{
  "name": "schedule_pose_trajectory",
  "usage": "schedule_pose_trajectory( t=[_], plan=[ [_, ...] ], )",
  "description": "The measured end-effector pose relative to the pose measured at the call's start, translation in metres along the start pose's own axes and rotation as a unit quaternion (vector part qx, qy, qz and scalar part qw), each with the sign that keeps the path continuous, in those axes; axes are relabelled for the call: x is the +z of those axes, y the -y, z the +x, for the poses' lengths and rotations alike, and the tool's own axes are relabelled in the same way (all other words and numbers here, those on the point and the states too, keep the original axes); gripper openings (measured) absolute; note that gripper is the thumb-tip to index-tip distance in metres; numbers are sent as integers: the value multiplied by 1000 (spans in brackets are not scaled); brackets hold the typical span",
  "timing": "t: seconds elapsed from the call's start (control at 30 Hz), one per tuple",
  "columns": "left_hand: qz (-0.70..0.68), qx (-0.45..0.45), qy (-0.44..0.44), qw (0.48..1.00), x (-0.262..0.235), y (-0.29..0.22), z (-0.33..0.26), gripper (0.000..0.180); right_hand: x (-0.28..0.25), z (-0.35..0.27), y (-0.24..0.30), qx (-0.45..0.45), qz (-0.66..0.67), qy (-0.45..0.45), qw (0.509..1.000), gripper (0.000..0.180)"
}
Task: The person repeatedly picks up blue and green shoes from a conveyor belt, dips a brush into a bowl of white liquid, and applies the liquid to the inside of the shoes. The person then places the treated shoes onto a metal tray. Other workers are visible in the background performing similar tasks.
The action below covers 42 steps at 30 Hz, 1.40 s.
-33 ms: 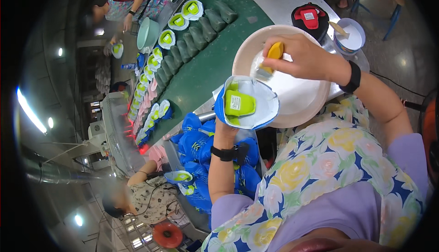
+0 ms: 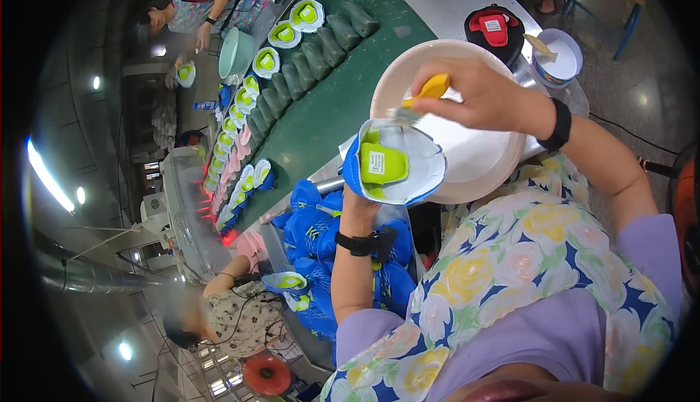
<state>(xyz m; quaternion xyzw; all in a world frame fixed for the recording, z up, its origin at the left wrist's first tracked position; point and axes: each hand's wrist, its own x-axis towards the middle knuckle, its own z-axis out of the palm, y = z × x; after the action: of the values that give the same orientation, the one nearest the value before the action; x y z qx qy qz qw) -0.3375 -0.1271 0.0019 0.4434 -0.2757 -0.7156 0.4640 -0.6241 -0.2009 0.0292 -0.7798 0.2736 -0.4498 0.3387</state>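
A blue shoe upper [image 2: 421,165] with a white lining and a lime-green tongue bearing a white label faces upward in the middle. My left hand [image 2: 358,204] is closed around its underside, and the upper hides most of those fingers. Above its far edge, my right hand [image 2: 483,97] grips a flat brush [image 2: 433,88] by the yellow handle. The bristles are at the white rim of the upper; whether they touch it is hard to tell. Behind both hands stands a wide pale basin [image 2: 386,81] with white liquid inside.
Blue uppers [image 2: 313,231] are heaped left of my left forearm. A green conveyor belt [image 2: 397,34] carries grey shoe lasts [image 2: 313,59] and rows of uppers. At the right are a red-and-black upper [image 2: 494,29] and a white tub [image 2: 571,56] with a brush. Two co-workers sit at the left.
My right hand has tilted the brush and moved its bristles up and left, from over the basin to the upper's far rim. The upper has hardly moved.
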Motion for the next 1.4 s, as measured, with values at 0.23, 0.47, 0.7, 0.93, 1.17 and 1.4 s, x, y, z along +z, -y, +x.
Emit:
schedule_pose_trajectory(
  t=[0.23,0.47,0.7,0.93,1.17,1.4],
  plan=[
    [13,75,-24,997,-5,-8,3,50,0,-22,-8,-91,-89,67,990,17],
    [120,85,-12,989,6,-2,19,52,-4,11,1,-147,-28,-84,985,19],
    [134,121,-26,983,-1,-9,21,60,-11,-28,-7,-55,-40,59,996,18],
    [129,86,27,988,8,-15,35,48,-1,11,-8,-48,-25,-131,990,29],
    [80,139,-98,982,-9,-29,77,39,-9,-10,-28,203,63,-115,970,29],
    [98,93,-96,986,-125,-37,192,16,2,-57,-44,314,128,-139,930,22]
  ],
)
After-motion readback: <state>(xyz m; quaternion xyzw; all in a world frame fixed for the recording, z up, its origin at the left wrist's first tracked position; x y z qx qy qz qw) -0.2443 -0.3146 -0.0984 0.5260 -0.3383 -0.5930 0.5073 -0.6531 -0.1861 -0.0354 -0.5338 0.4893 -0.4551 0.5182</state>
